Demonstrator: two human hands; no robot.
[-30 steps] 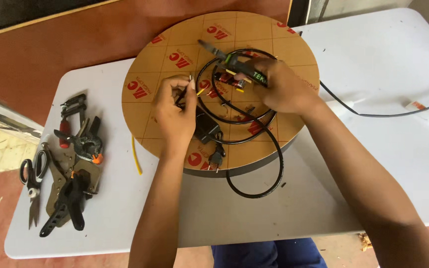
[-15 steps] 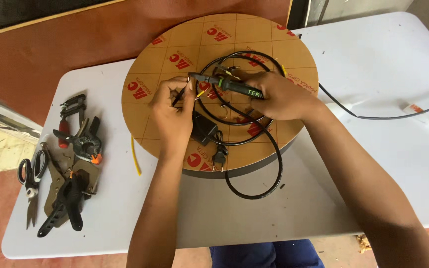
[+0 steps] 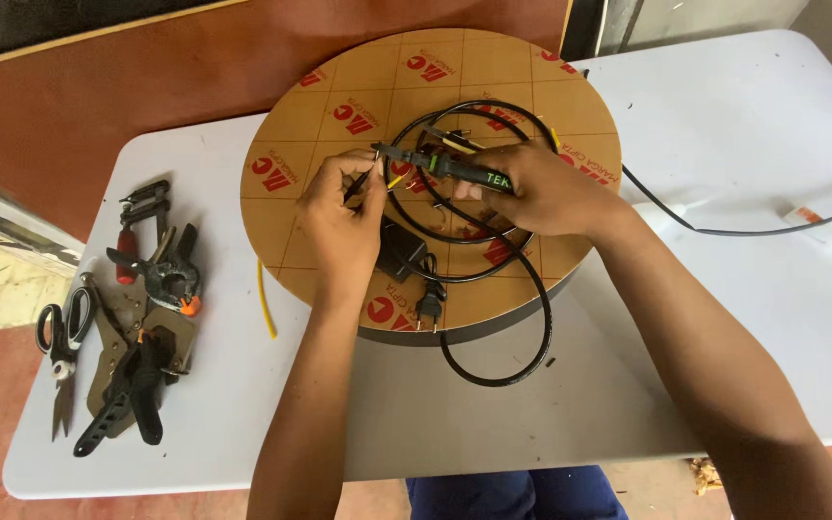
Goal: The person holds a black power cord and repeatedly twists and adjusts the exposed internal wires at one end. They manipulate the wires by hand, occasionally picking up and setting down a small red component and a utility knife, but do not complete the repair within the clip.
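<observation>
Two hands: right hand [image 3: 541, 193] grips slim black tool [image 3: 440, 166]; left hand [image 3: 344, 217] pinches thin wire [image 3: 358, 185].

Far left of my fingers lie scissors [image 3: 62, 347], clamps [image 3: 151, 274] and pliers [image 3: 125, 395]; a yellow wire [image 3: 267, 300] lies nearer.

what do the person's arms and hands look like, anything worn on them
Both arms are bare up to the frame's edge: no sleeves in view. The left hand and right hand wear no gloves, and no rings, watch or bracelets show. Fingernails look short and unpainted.
</observation>
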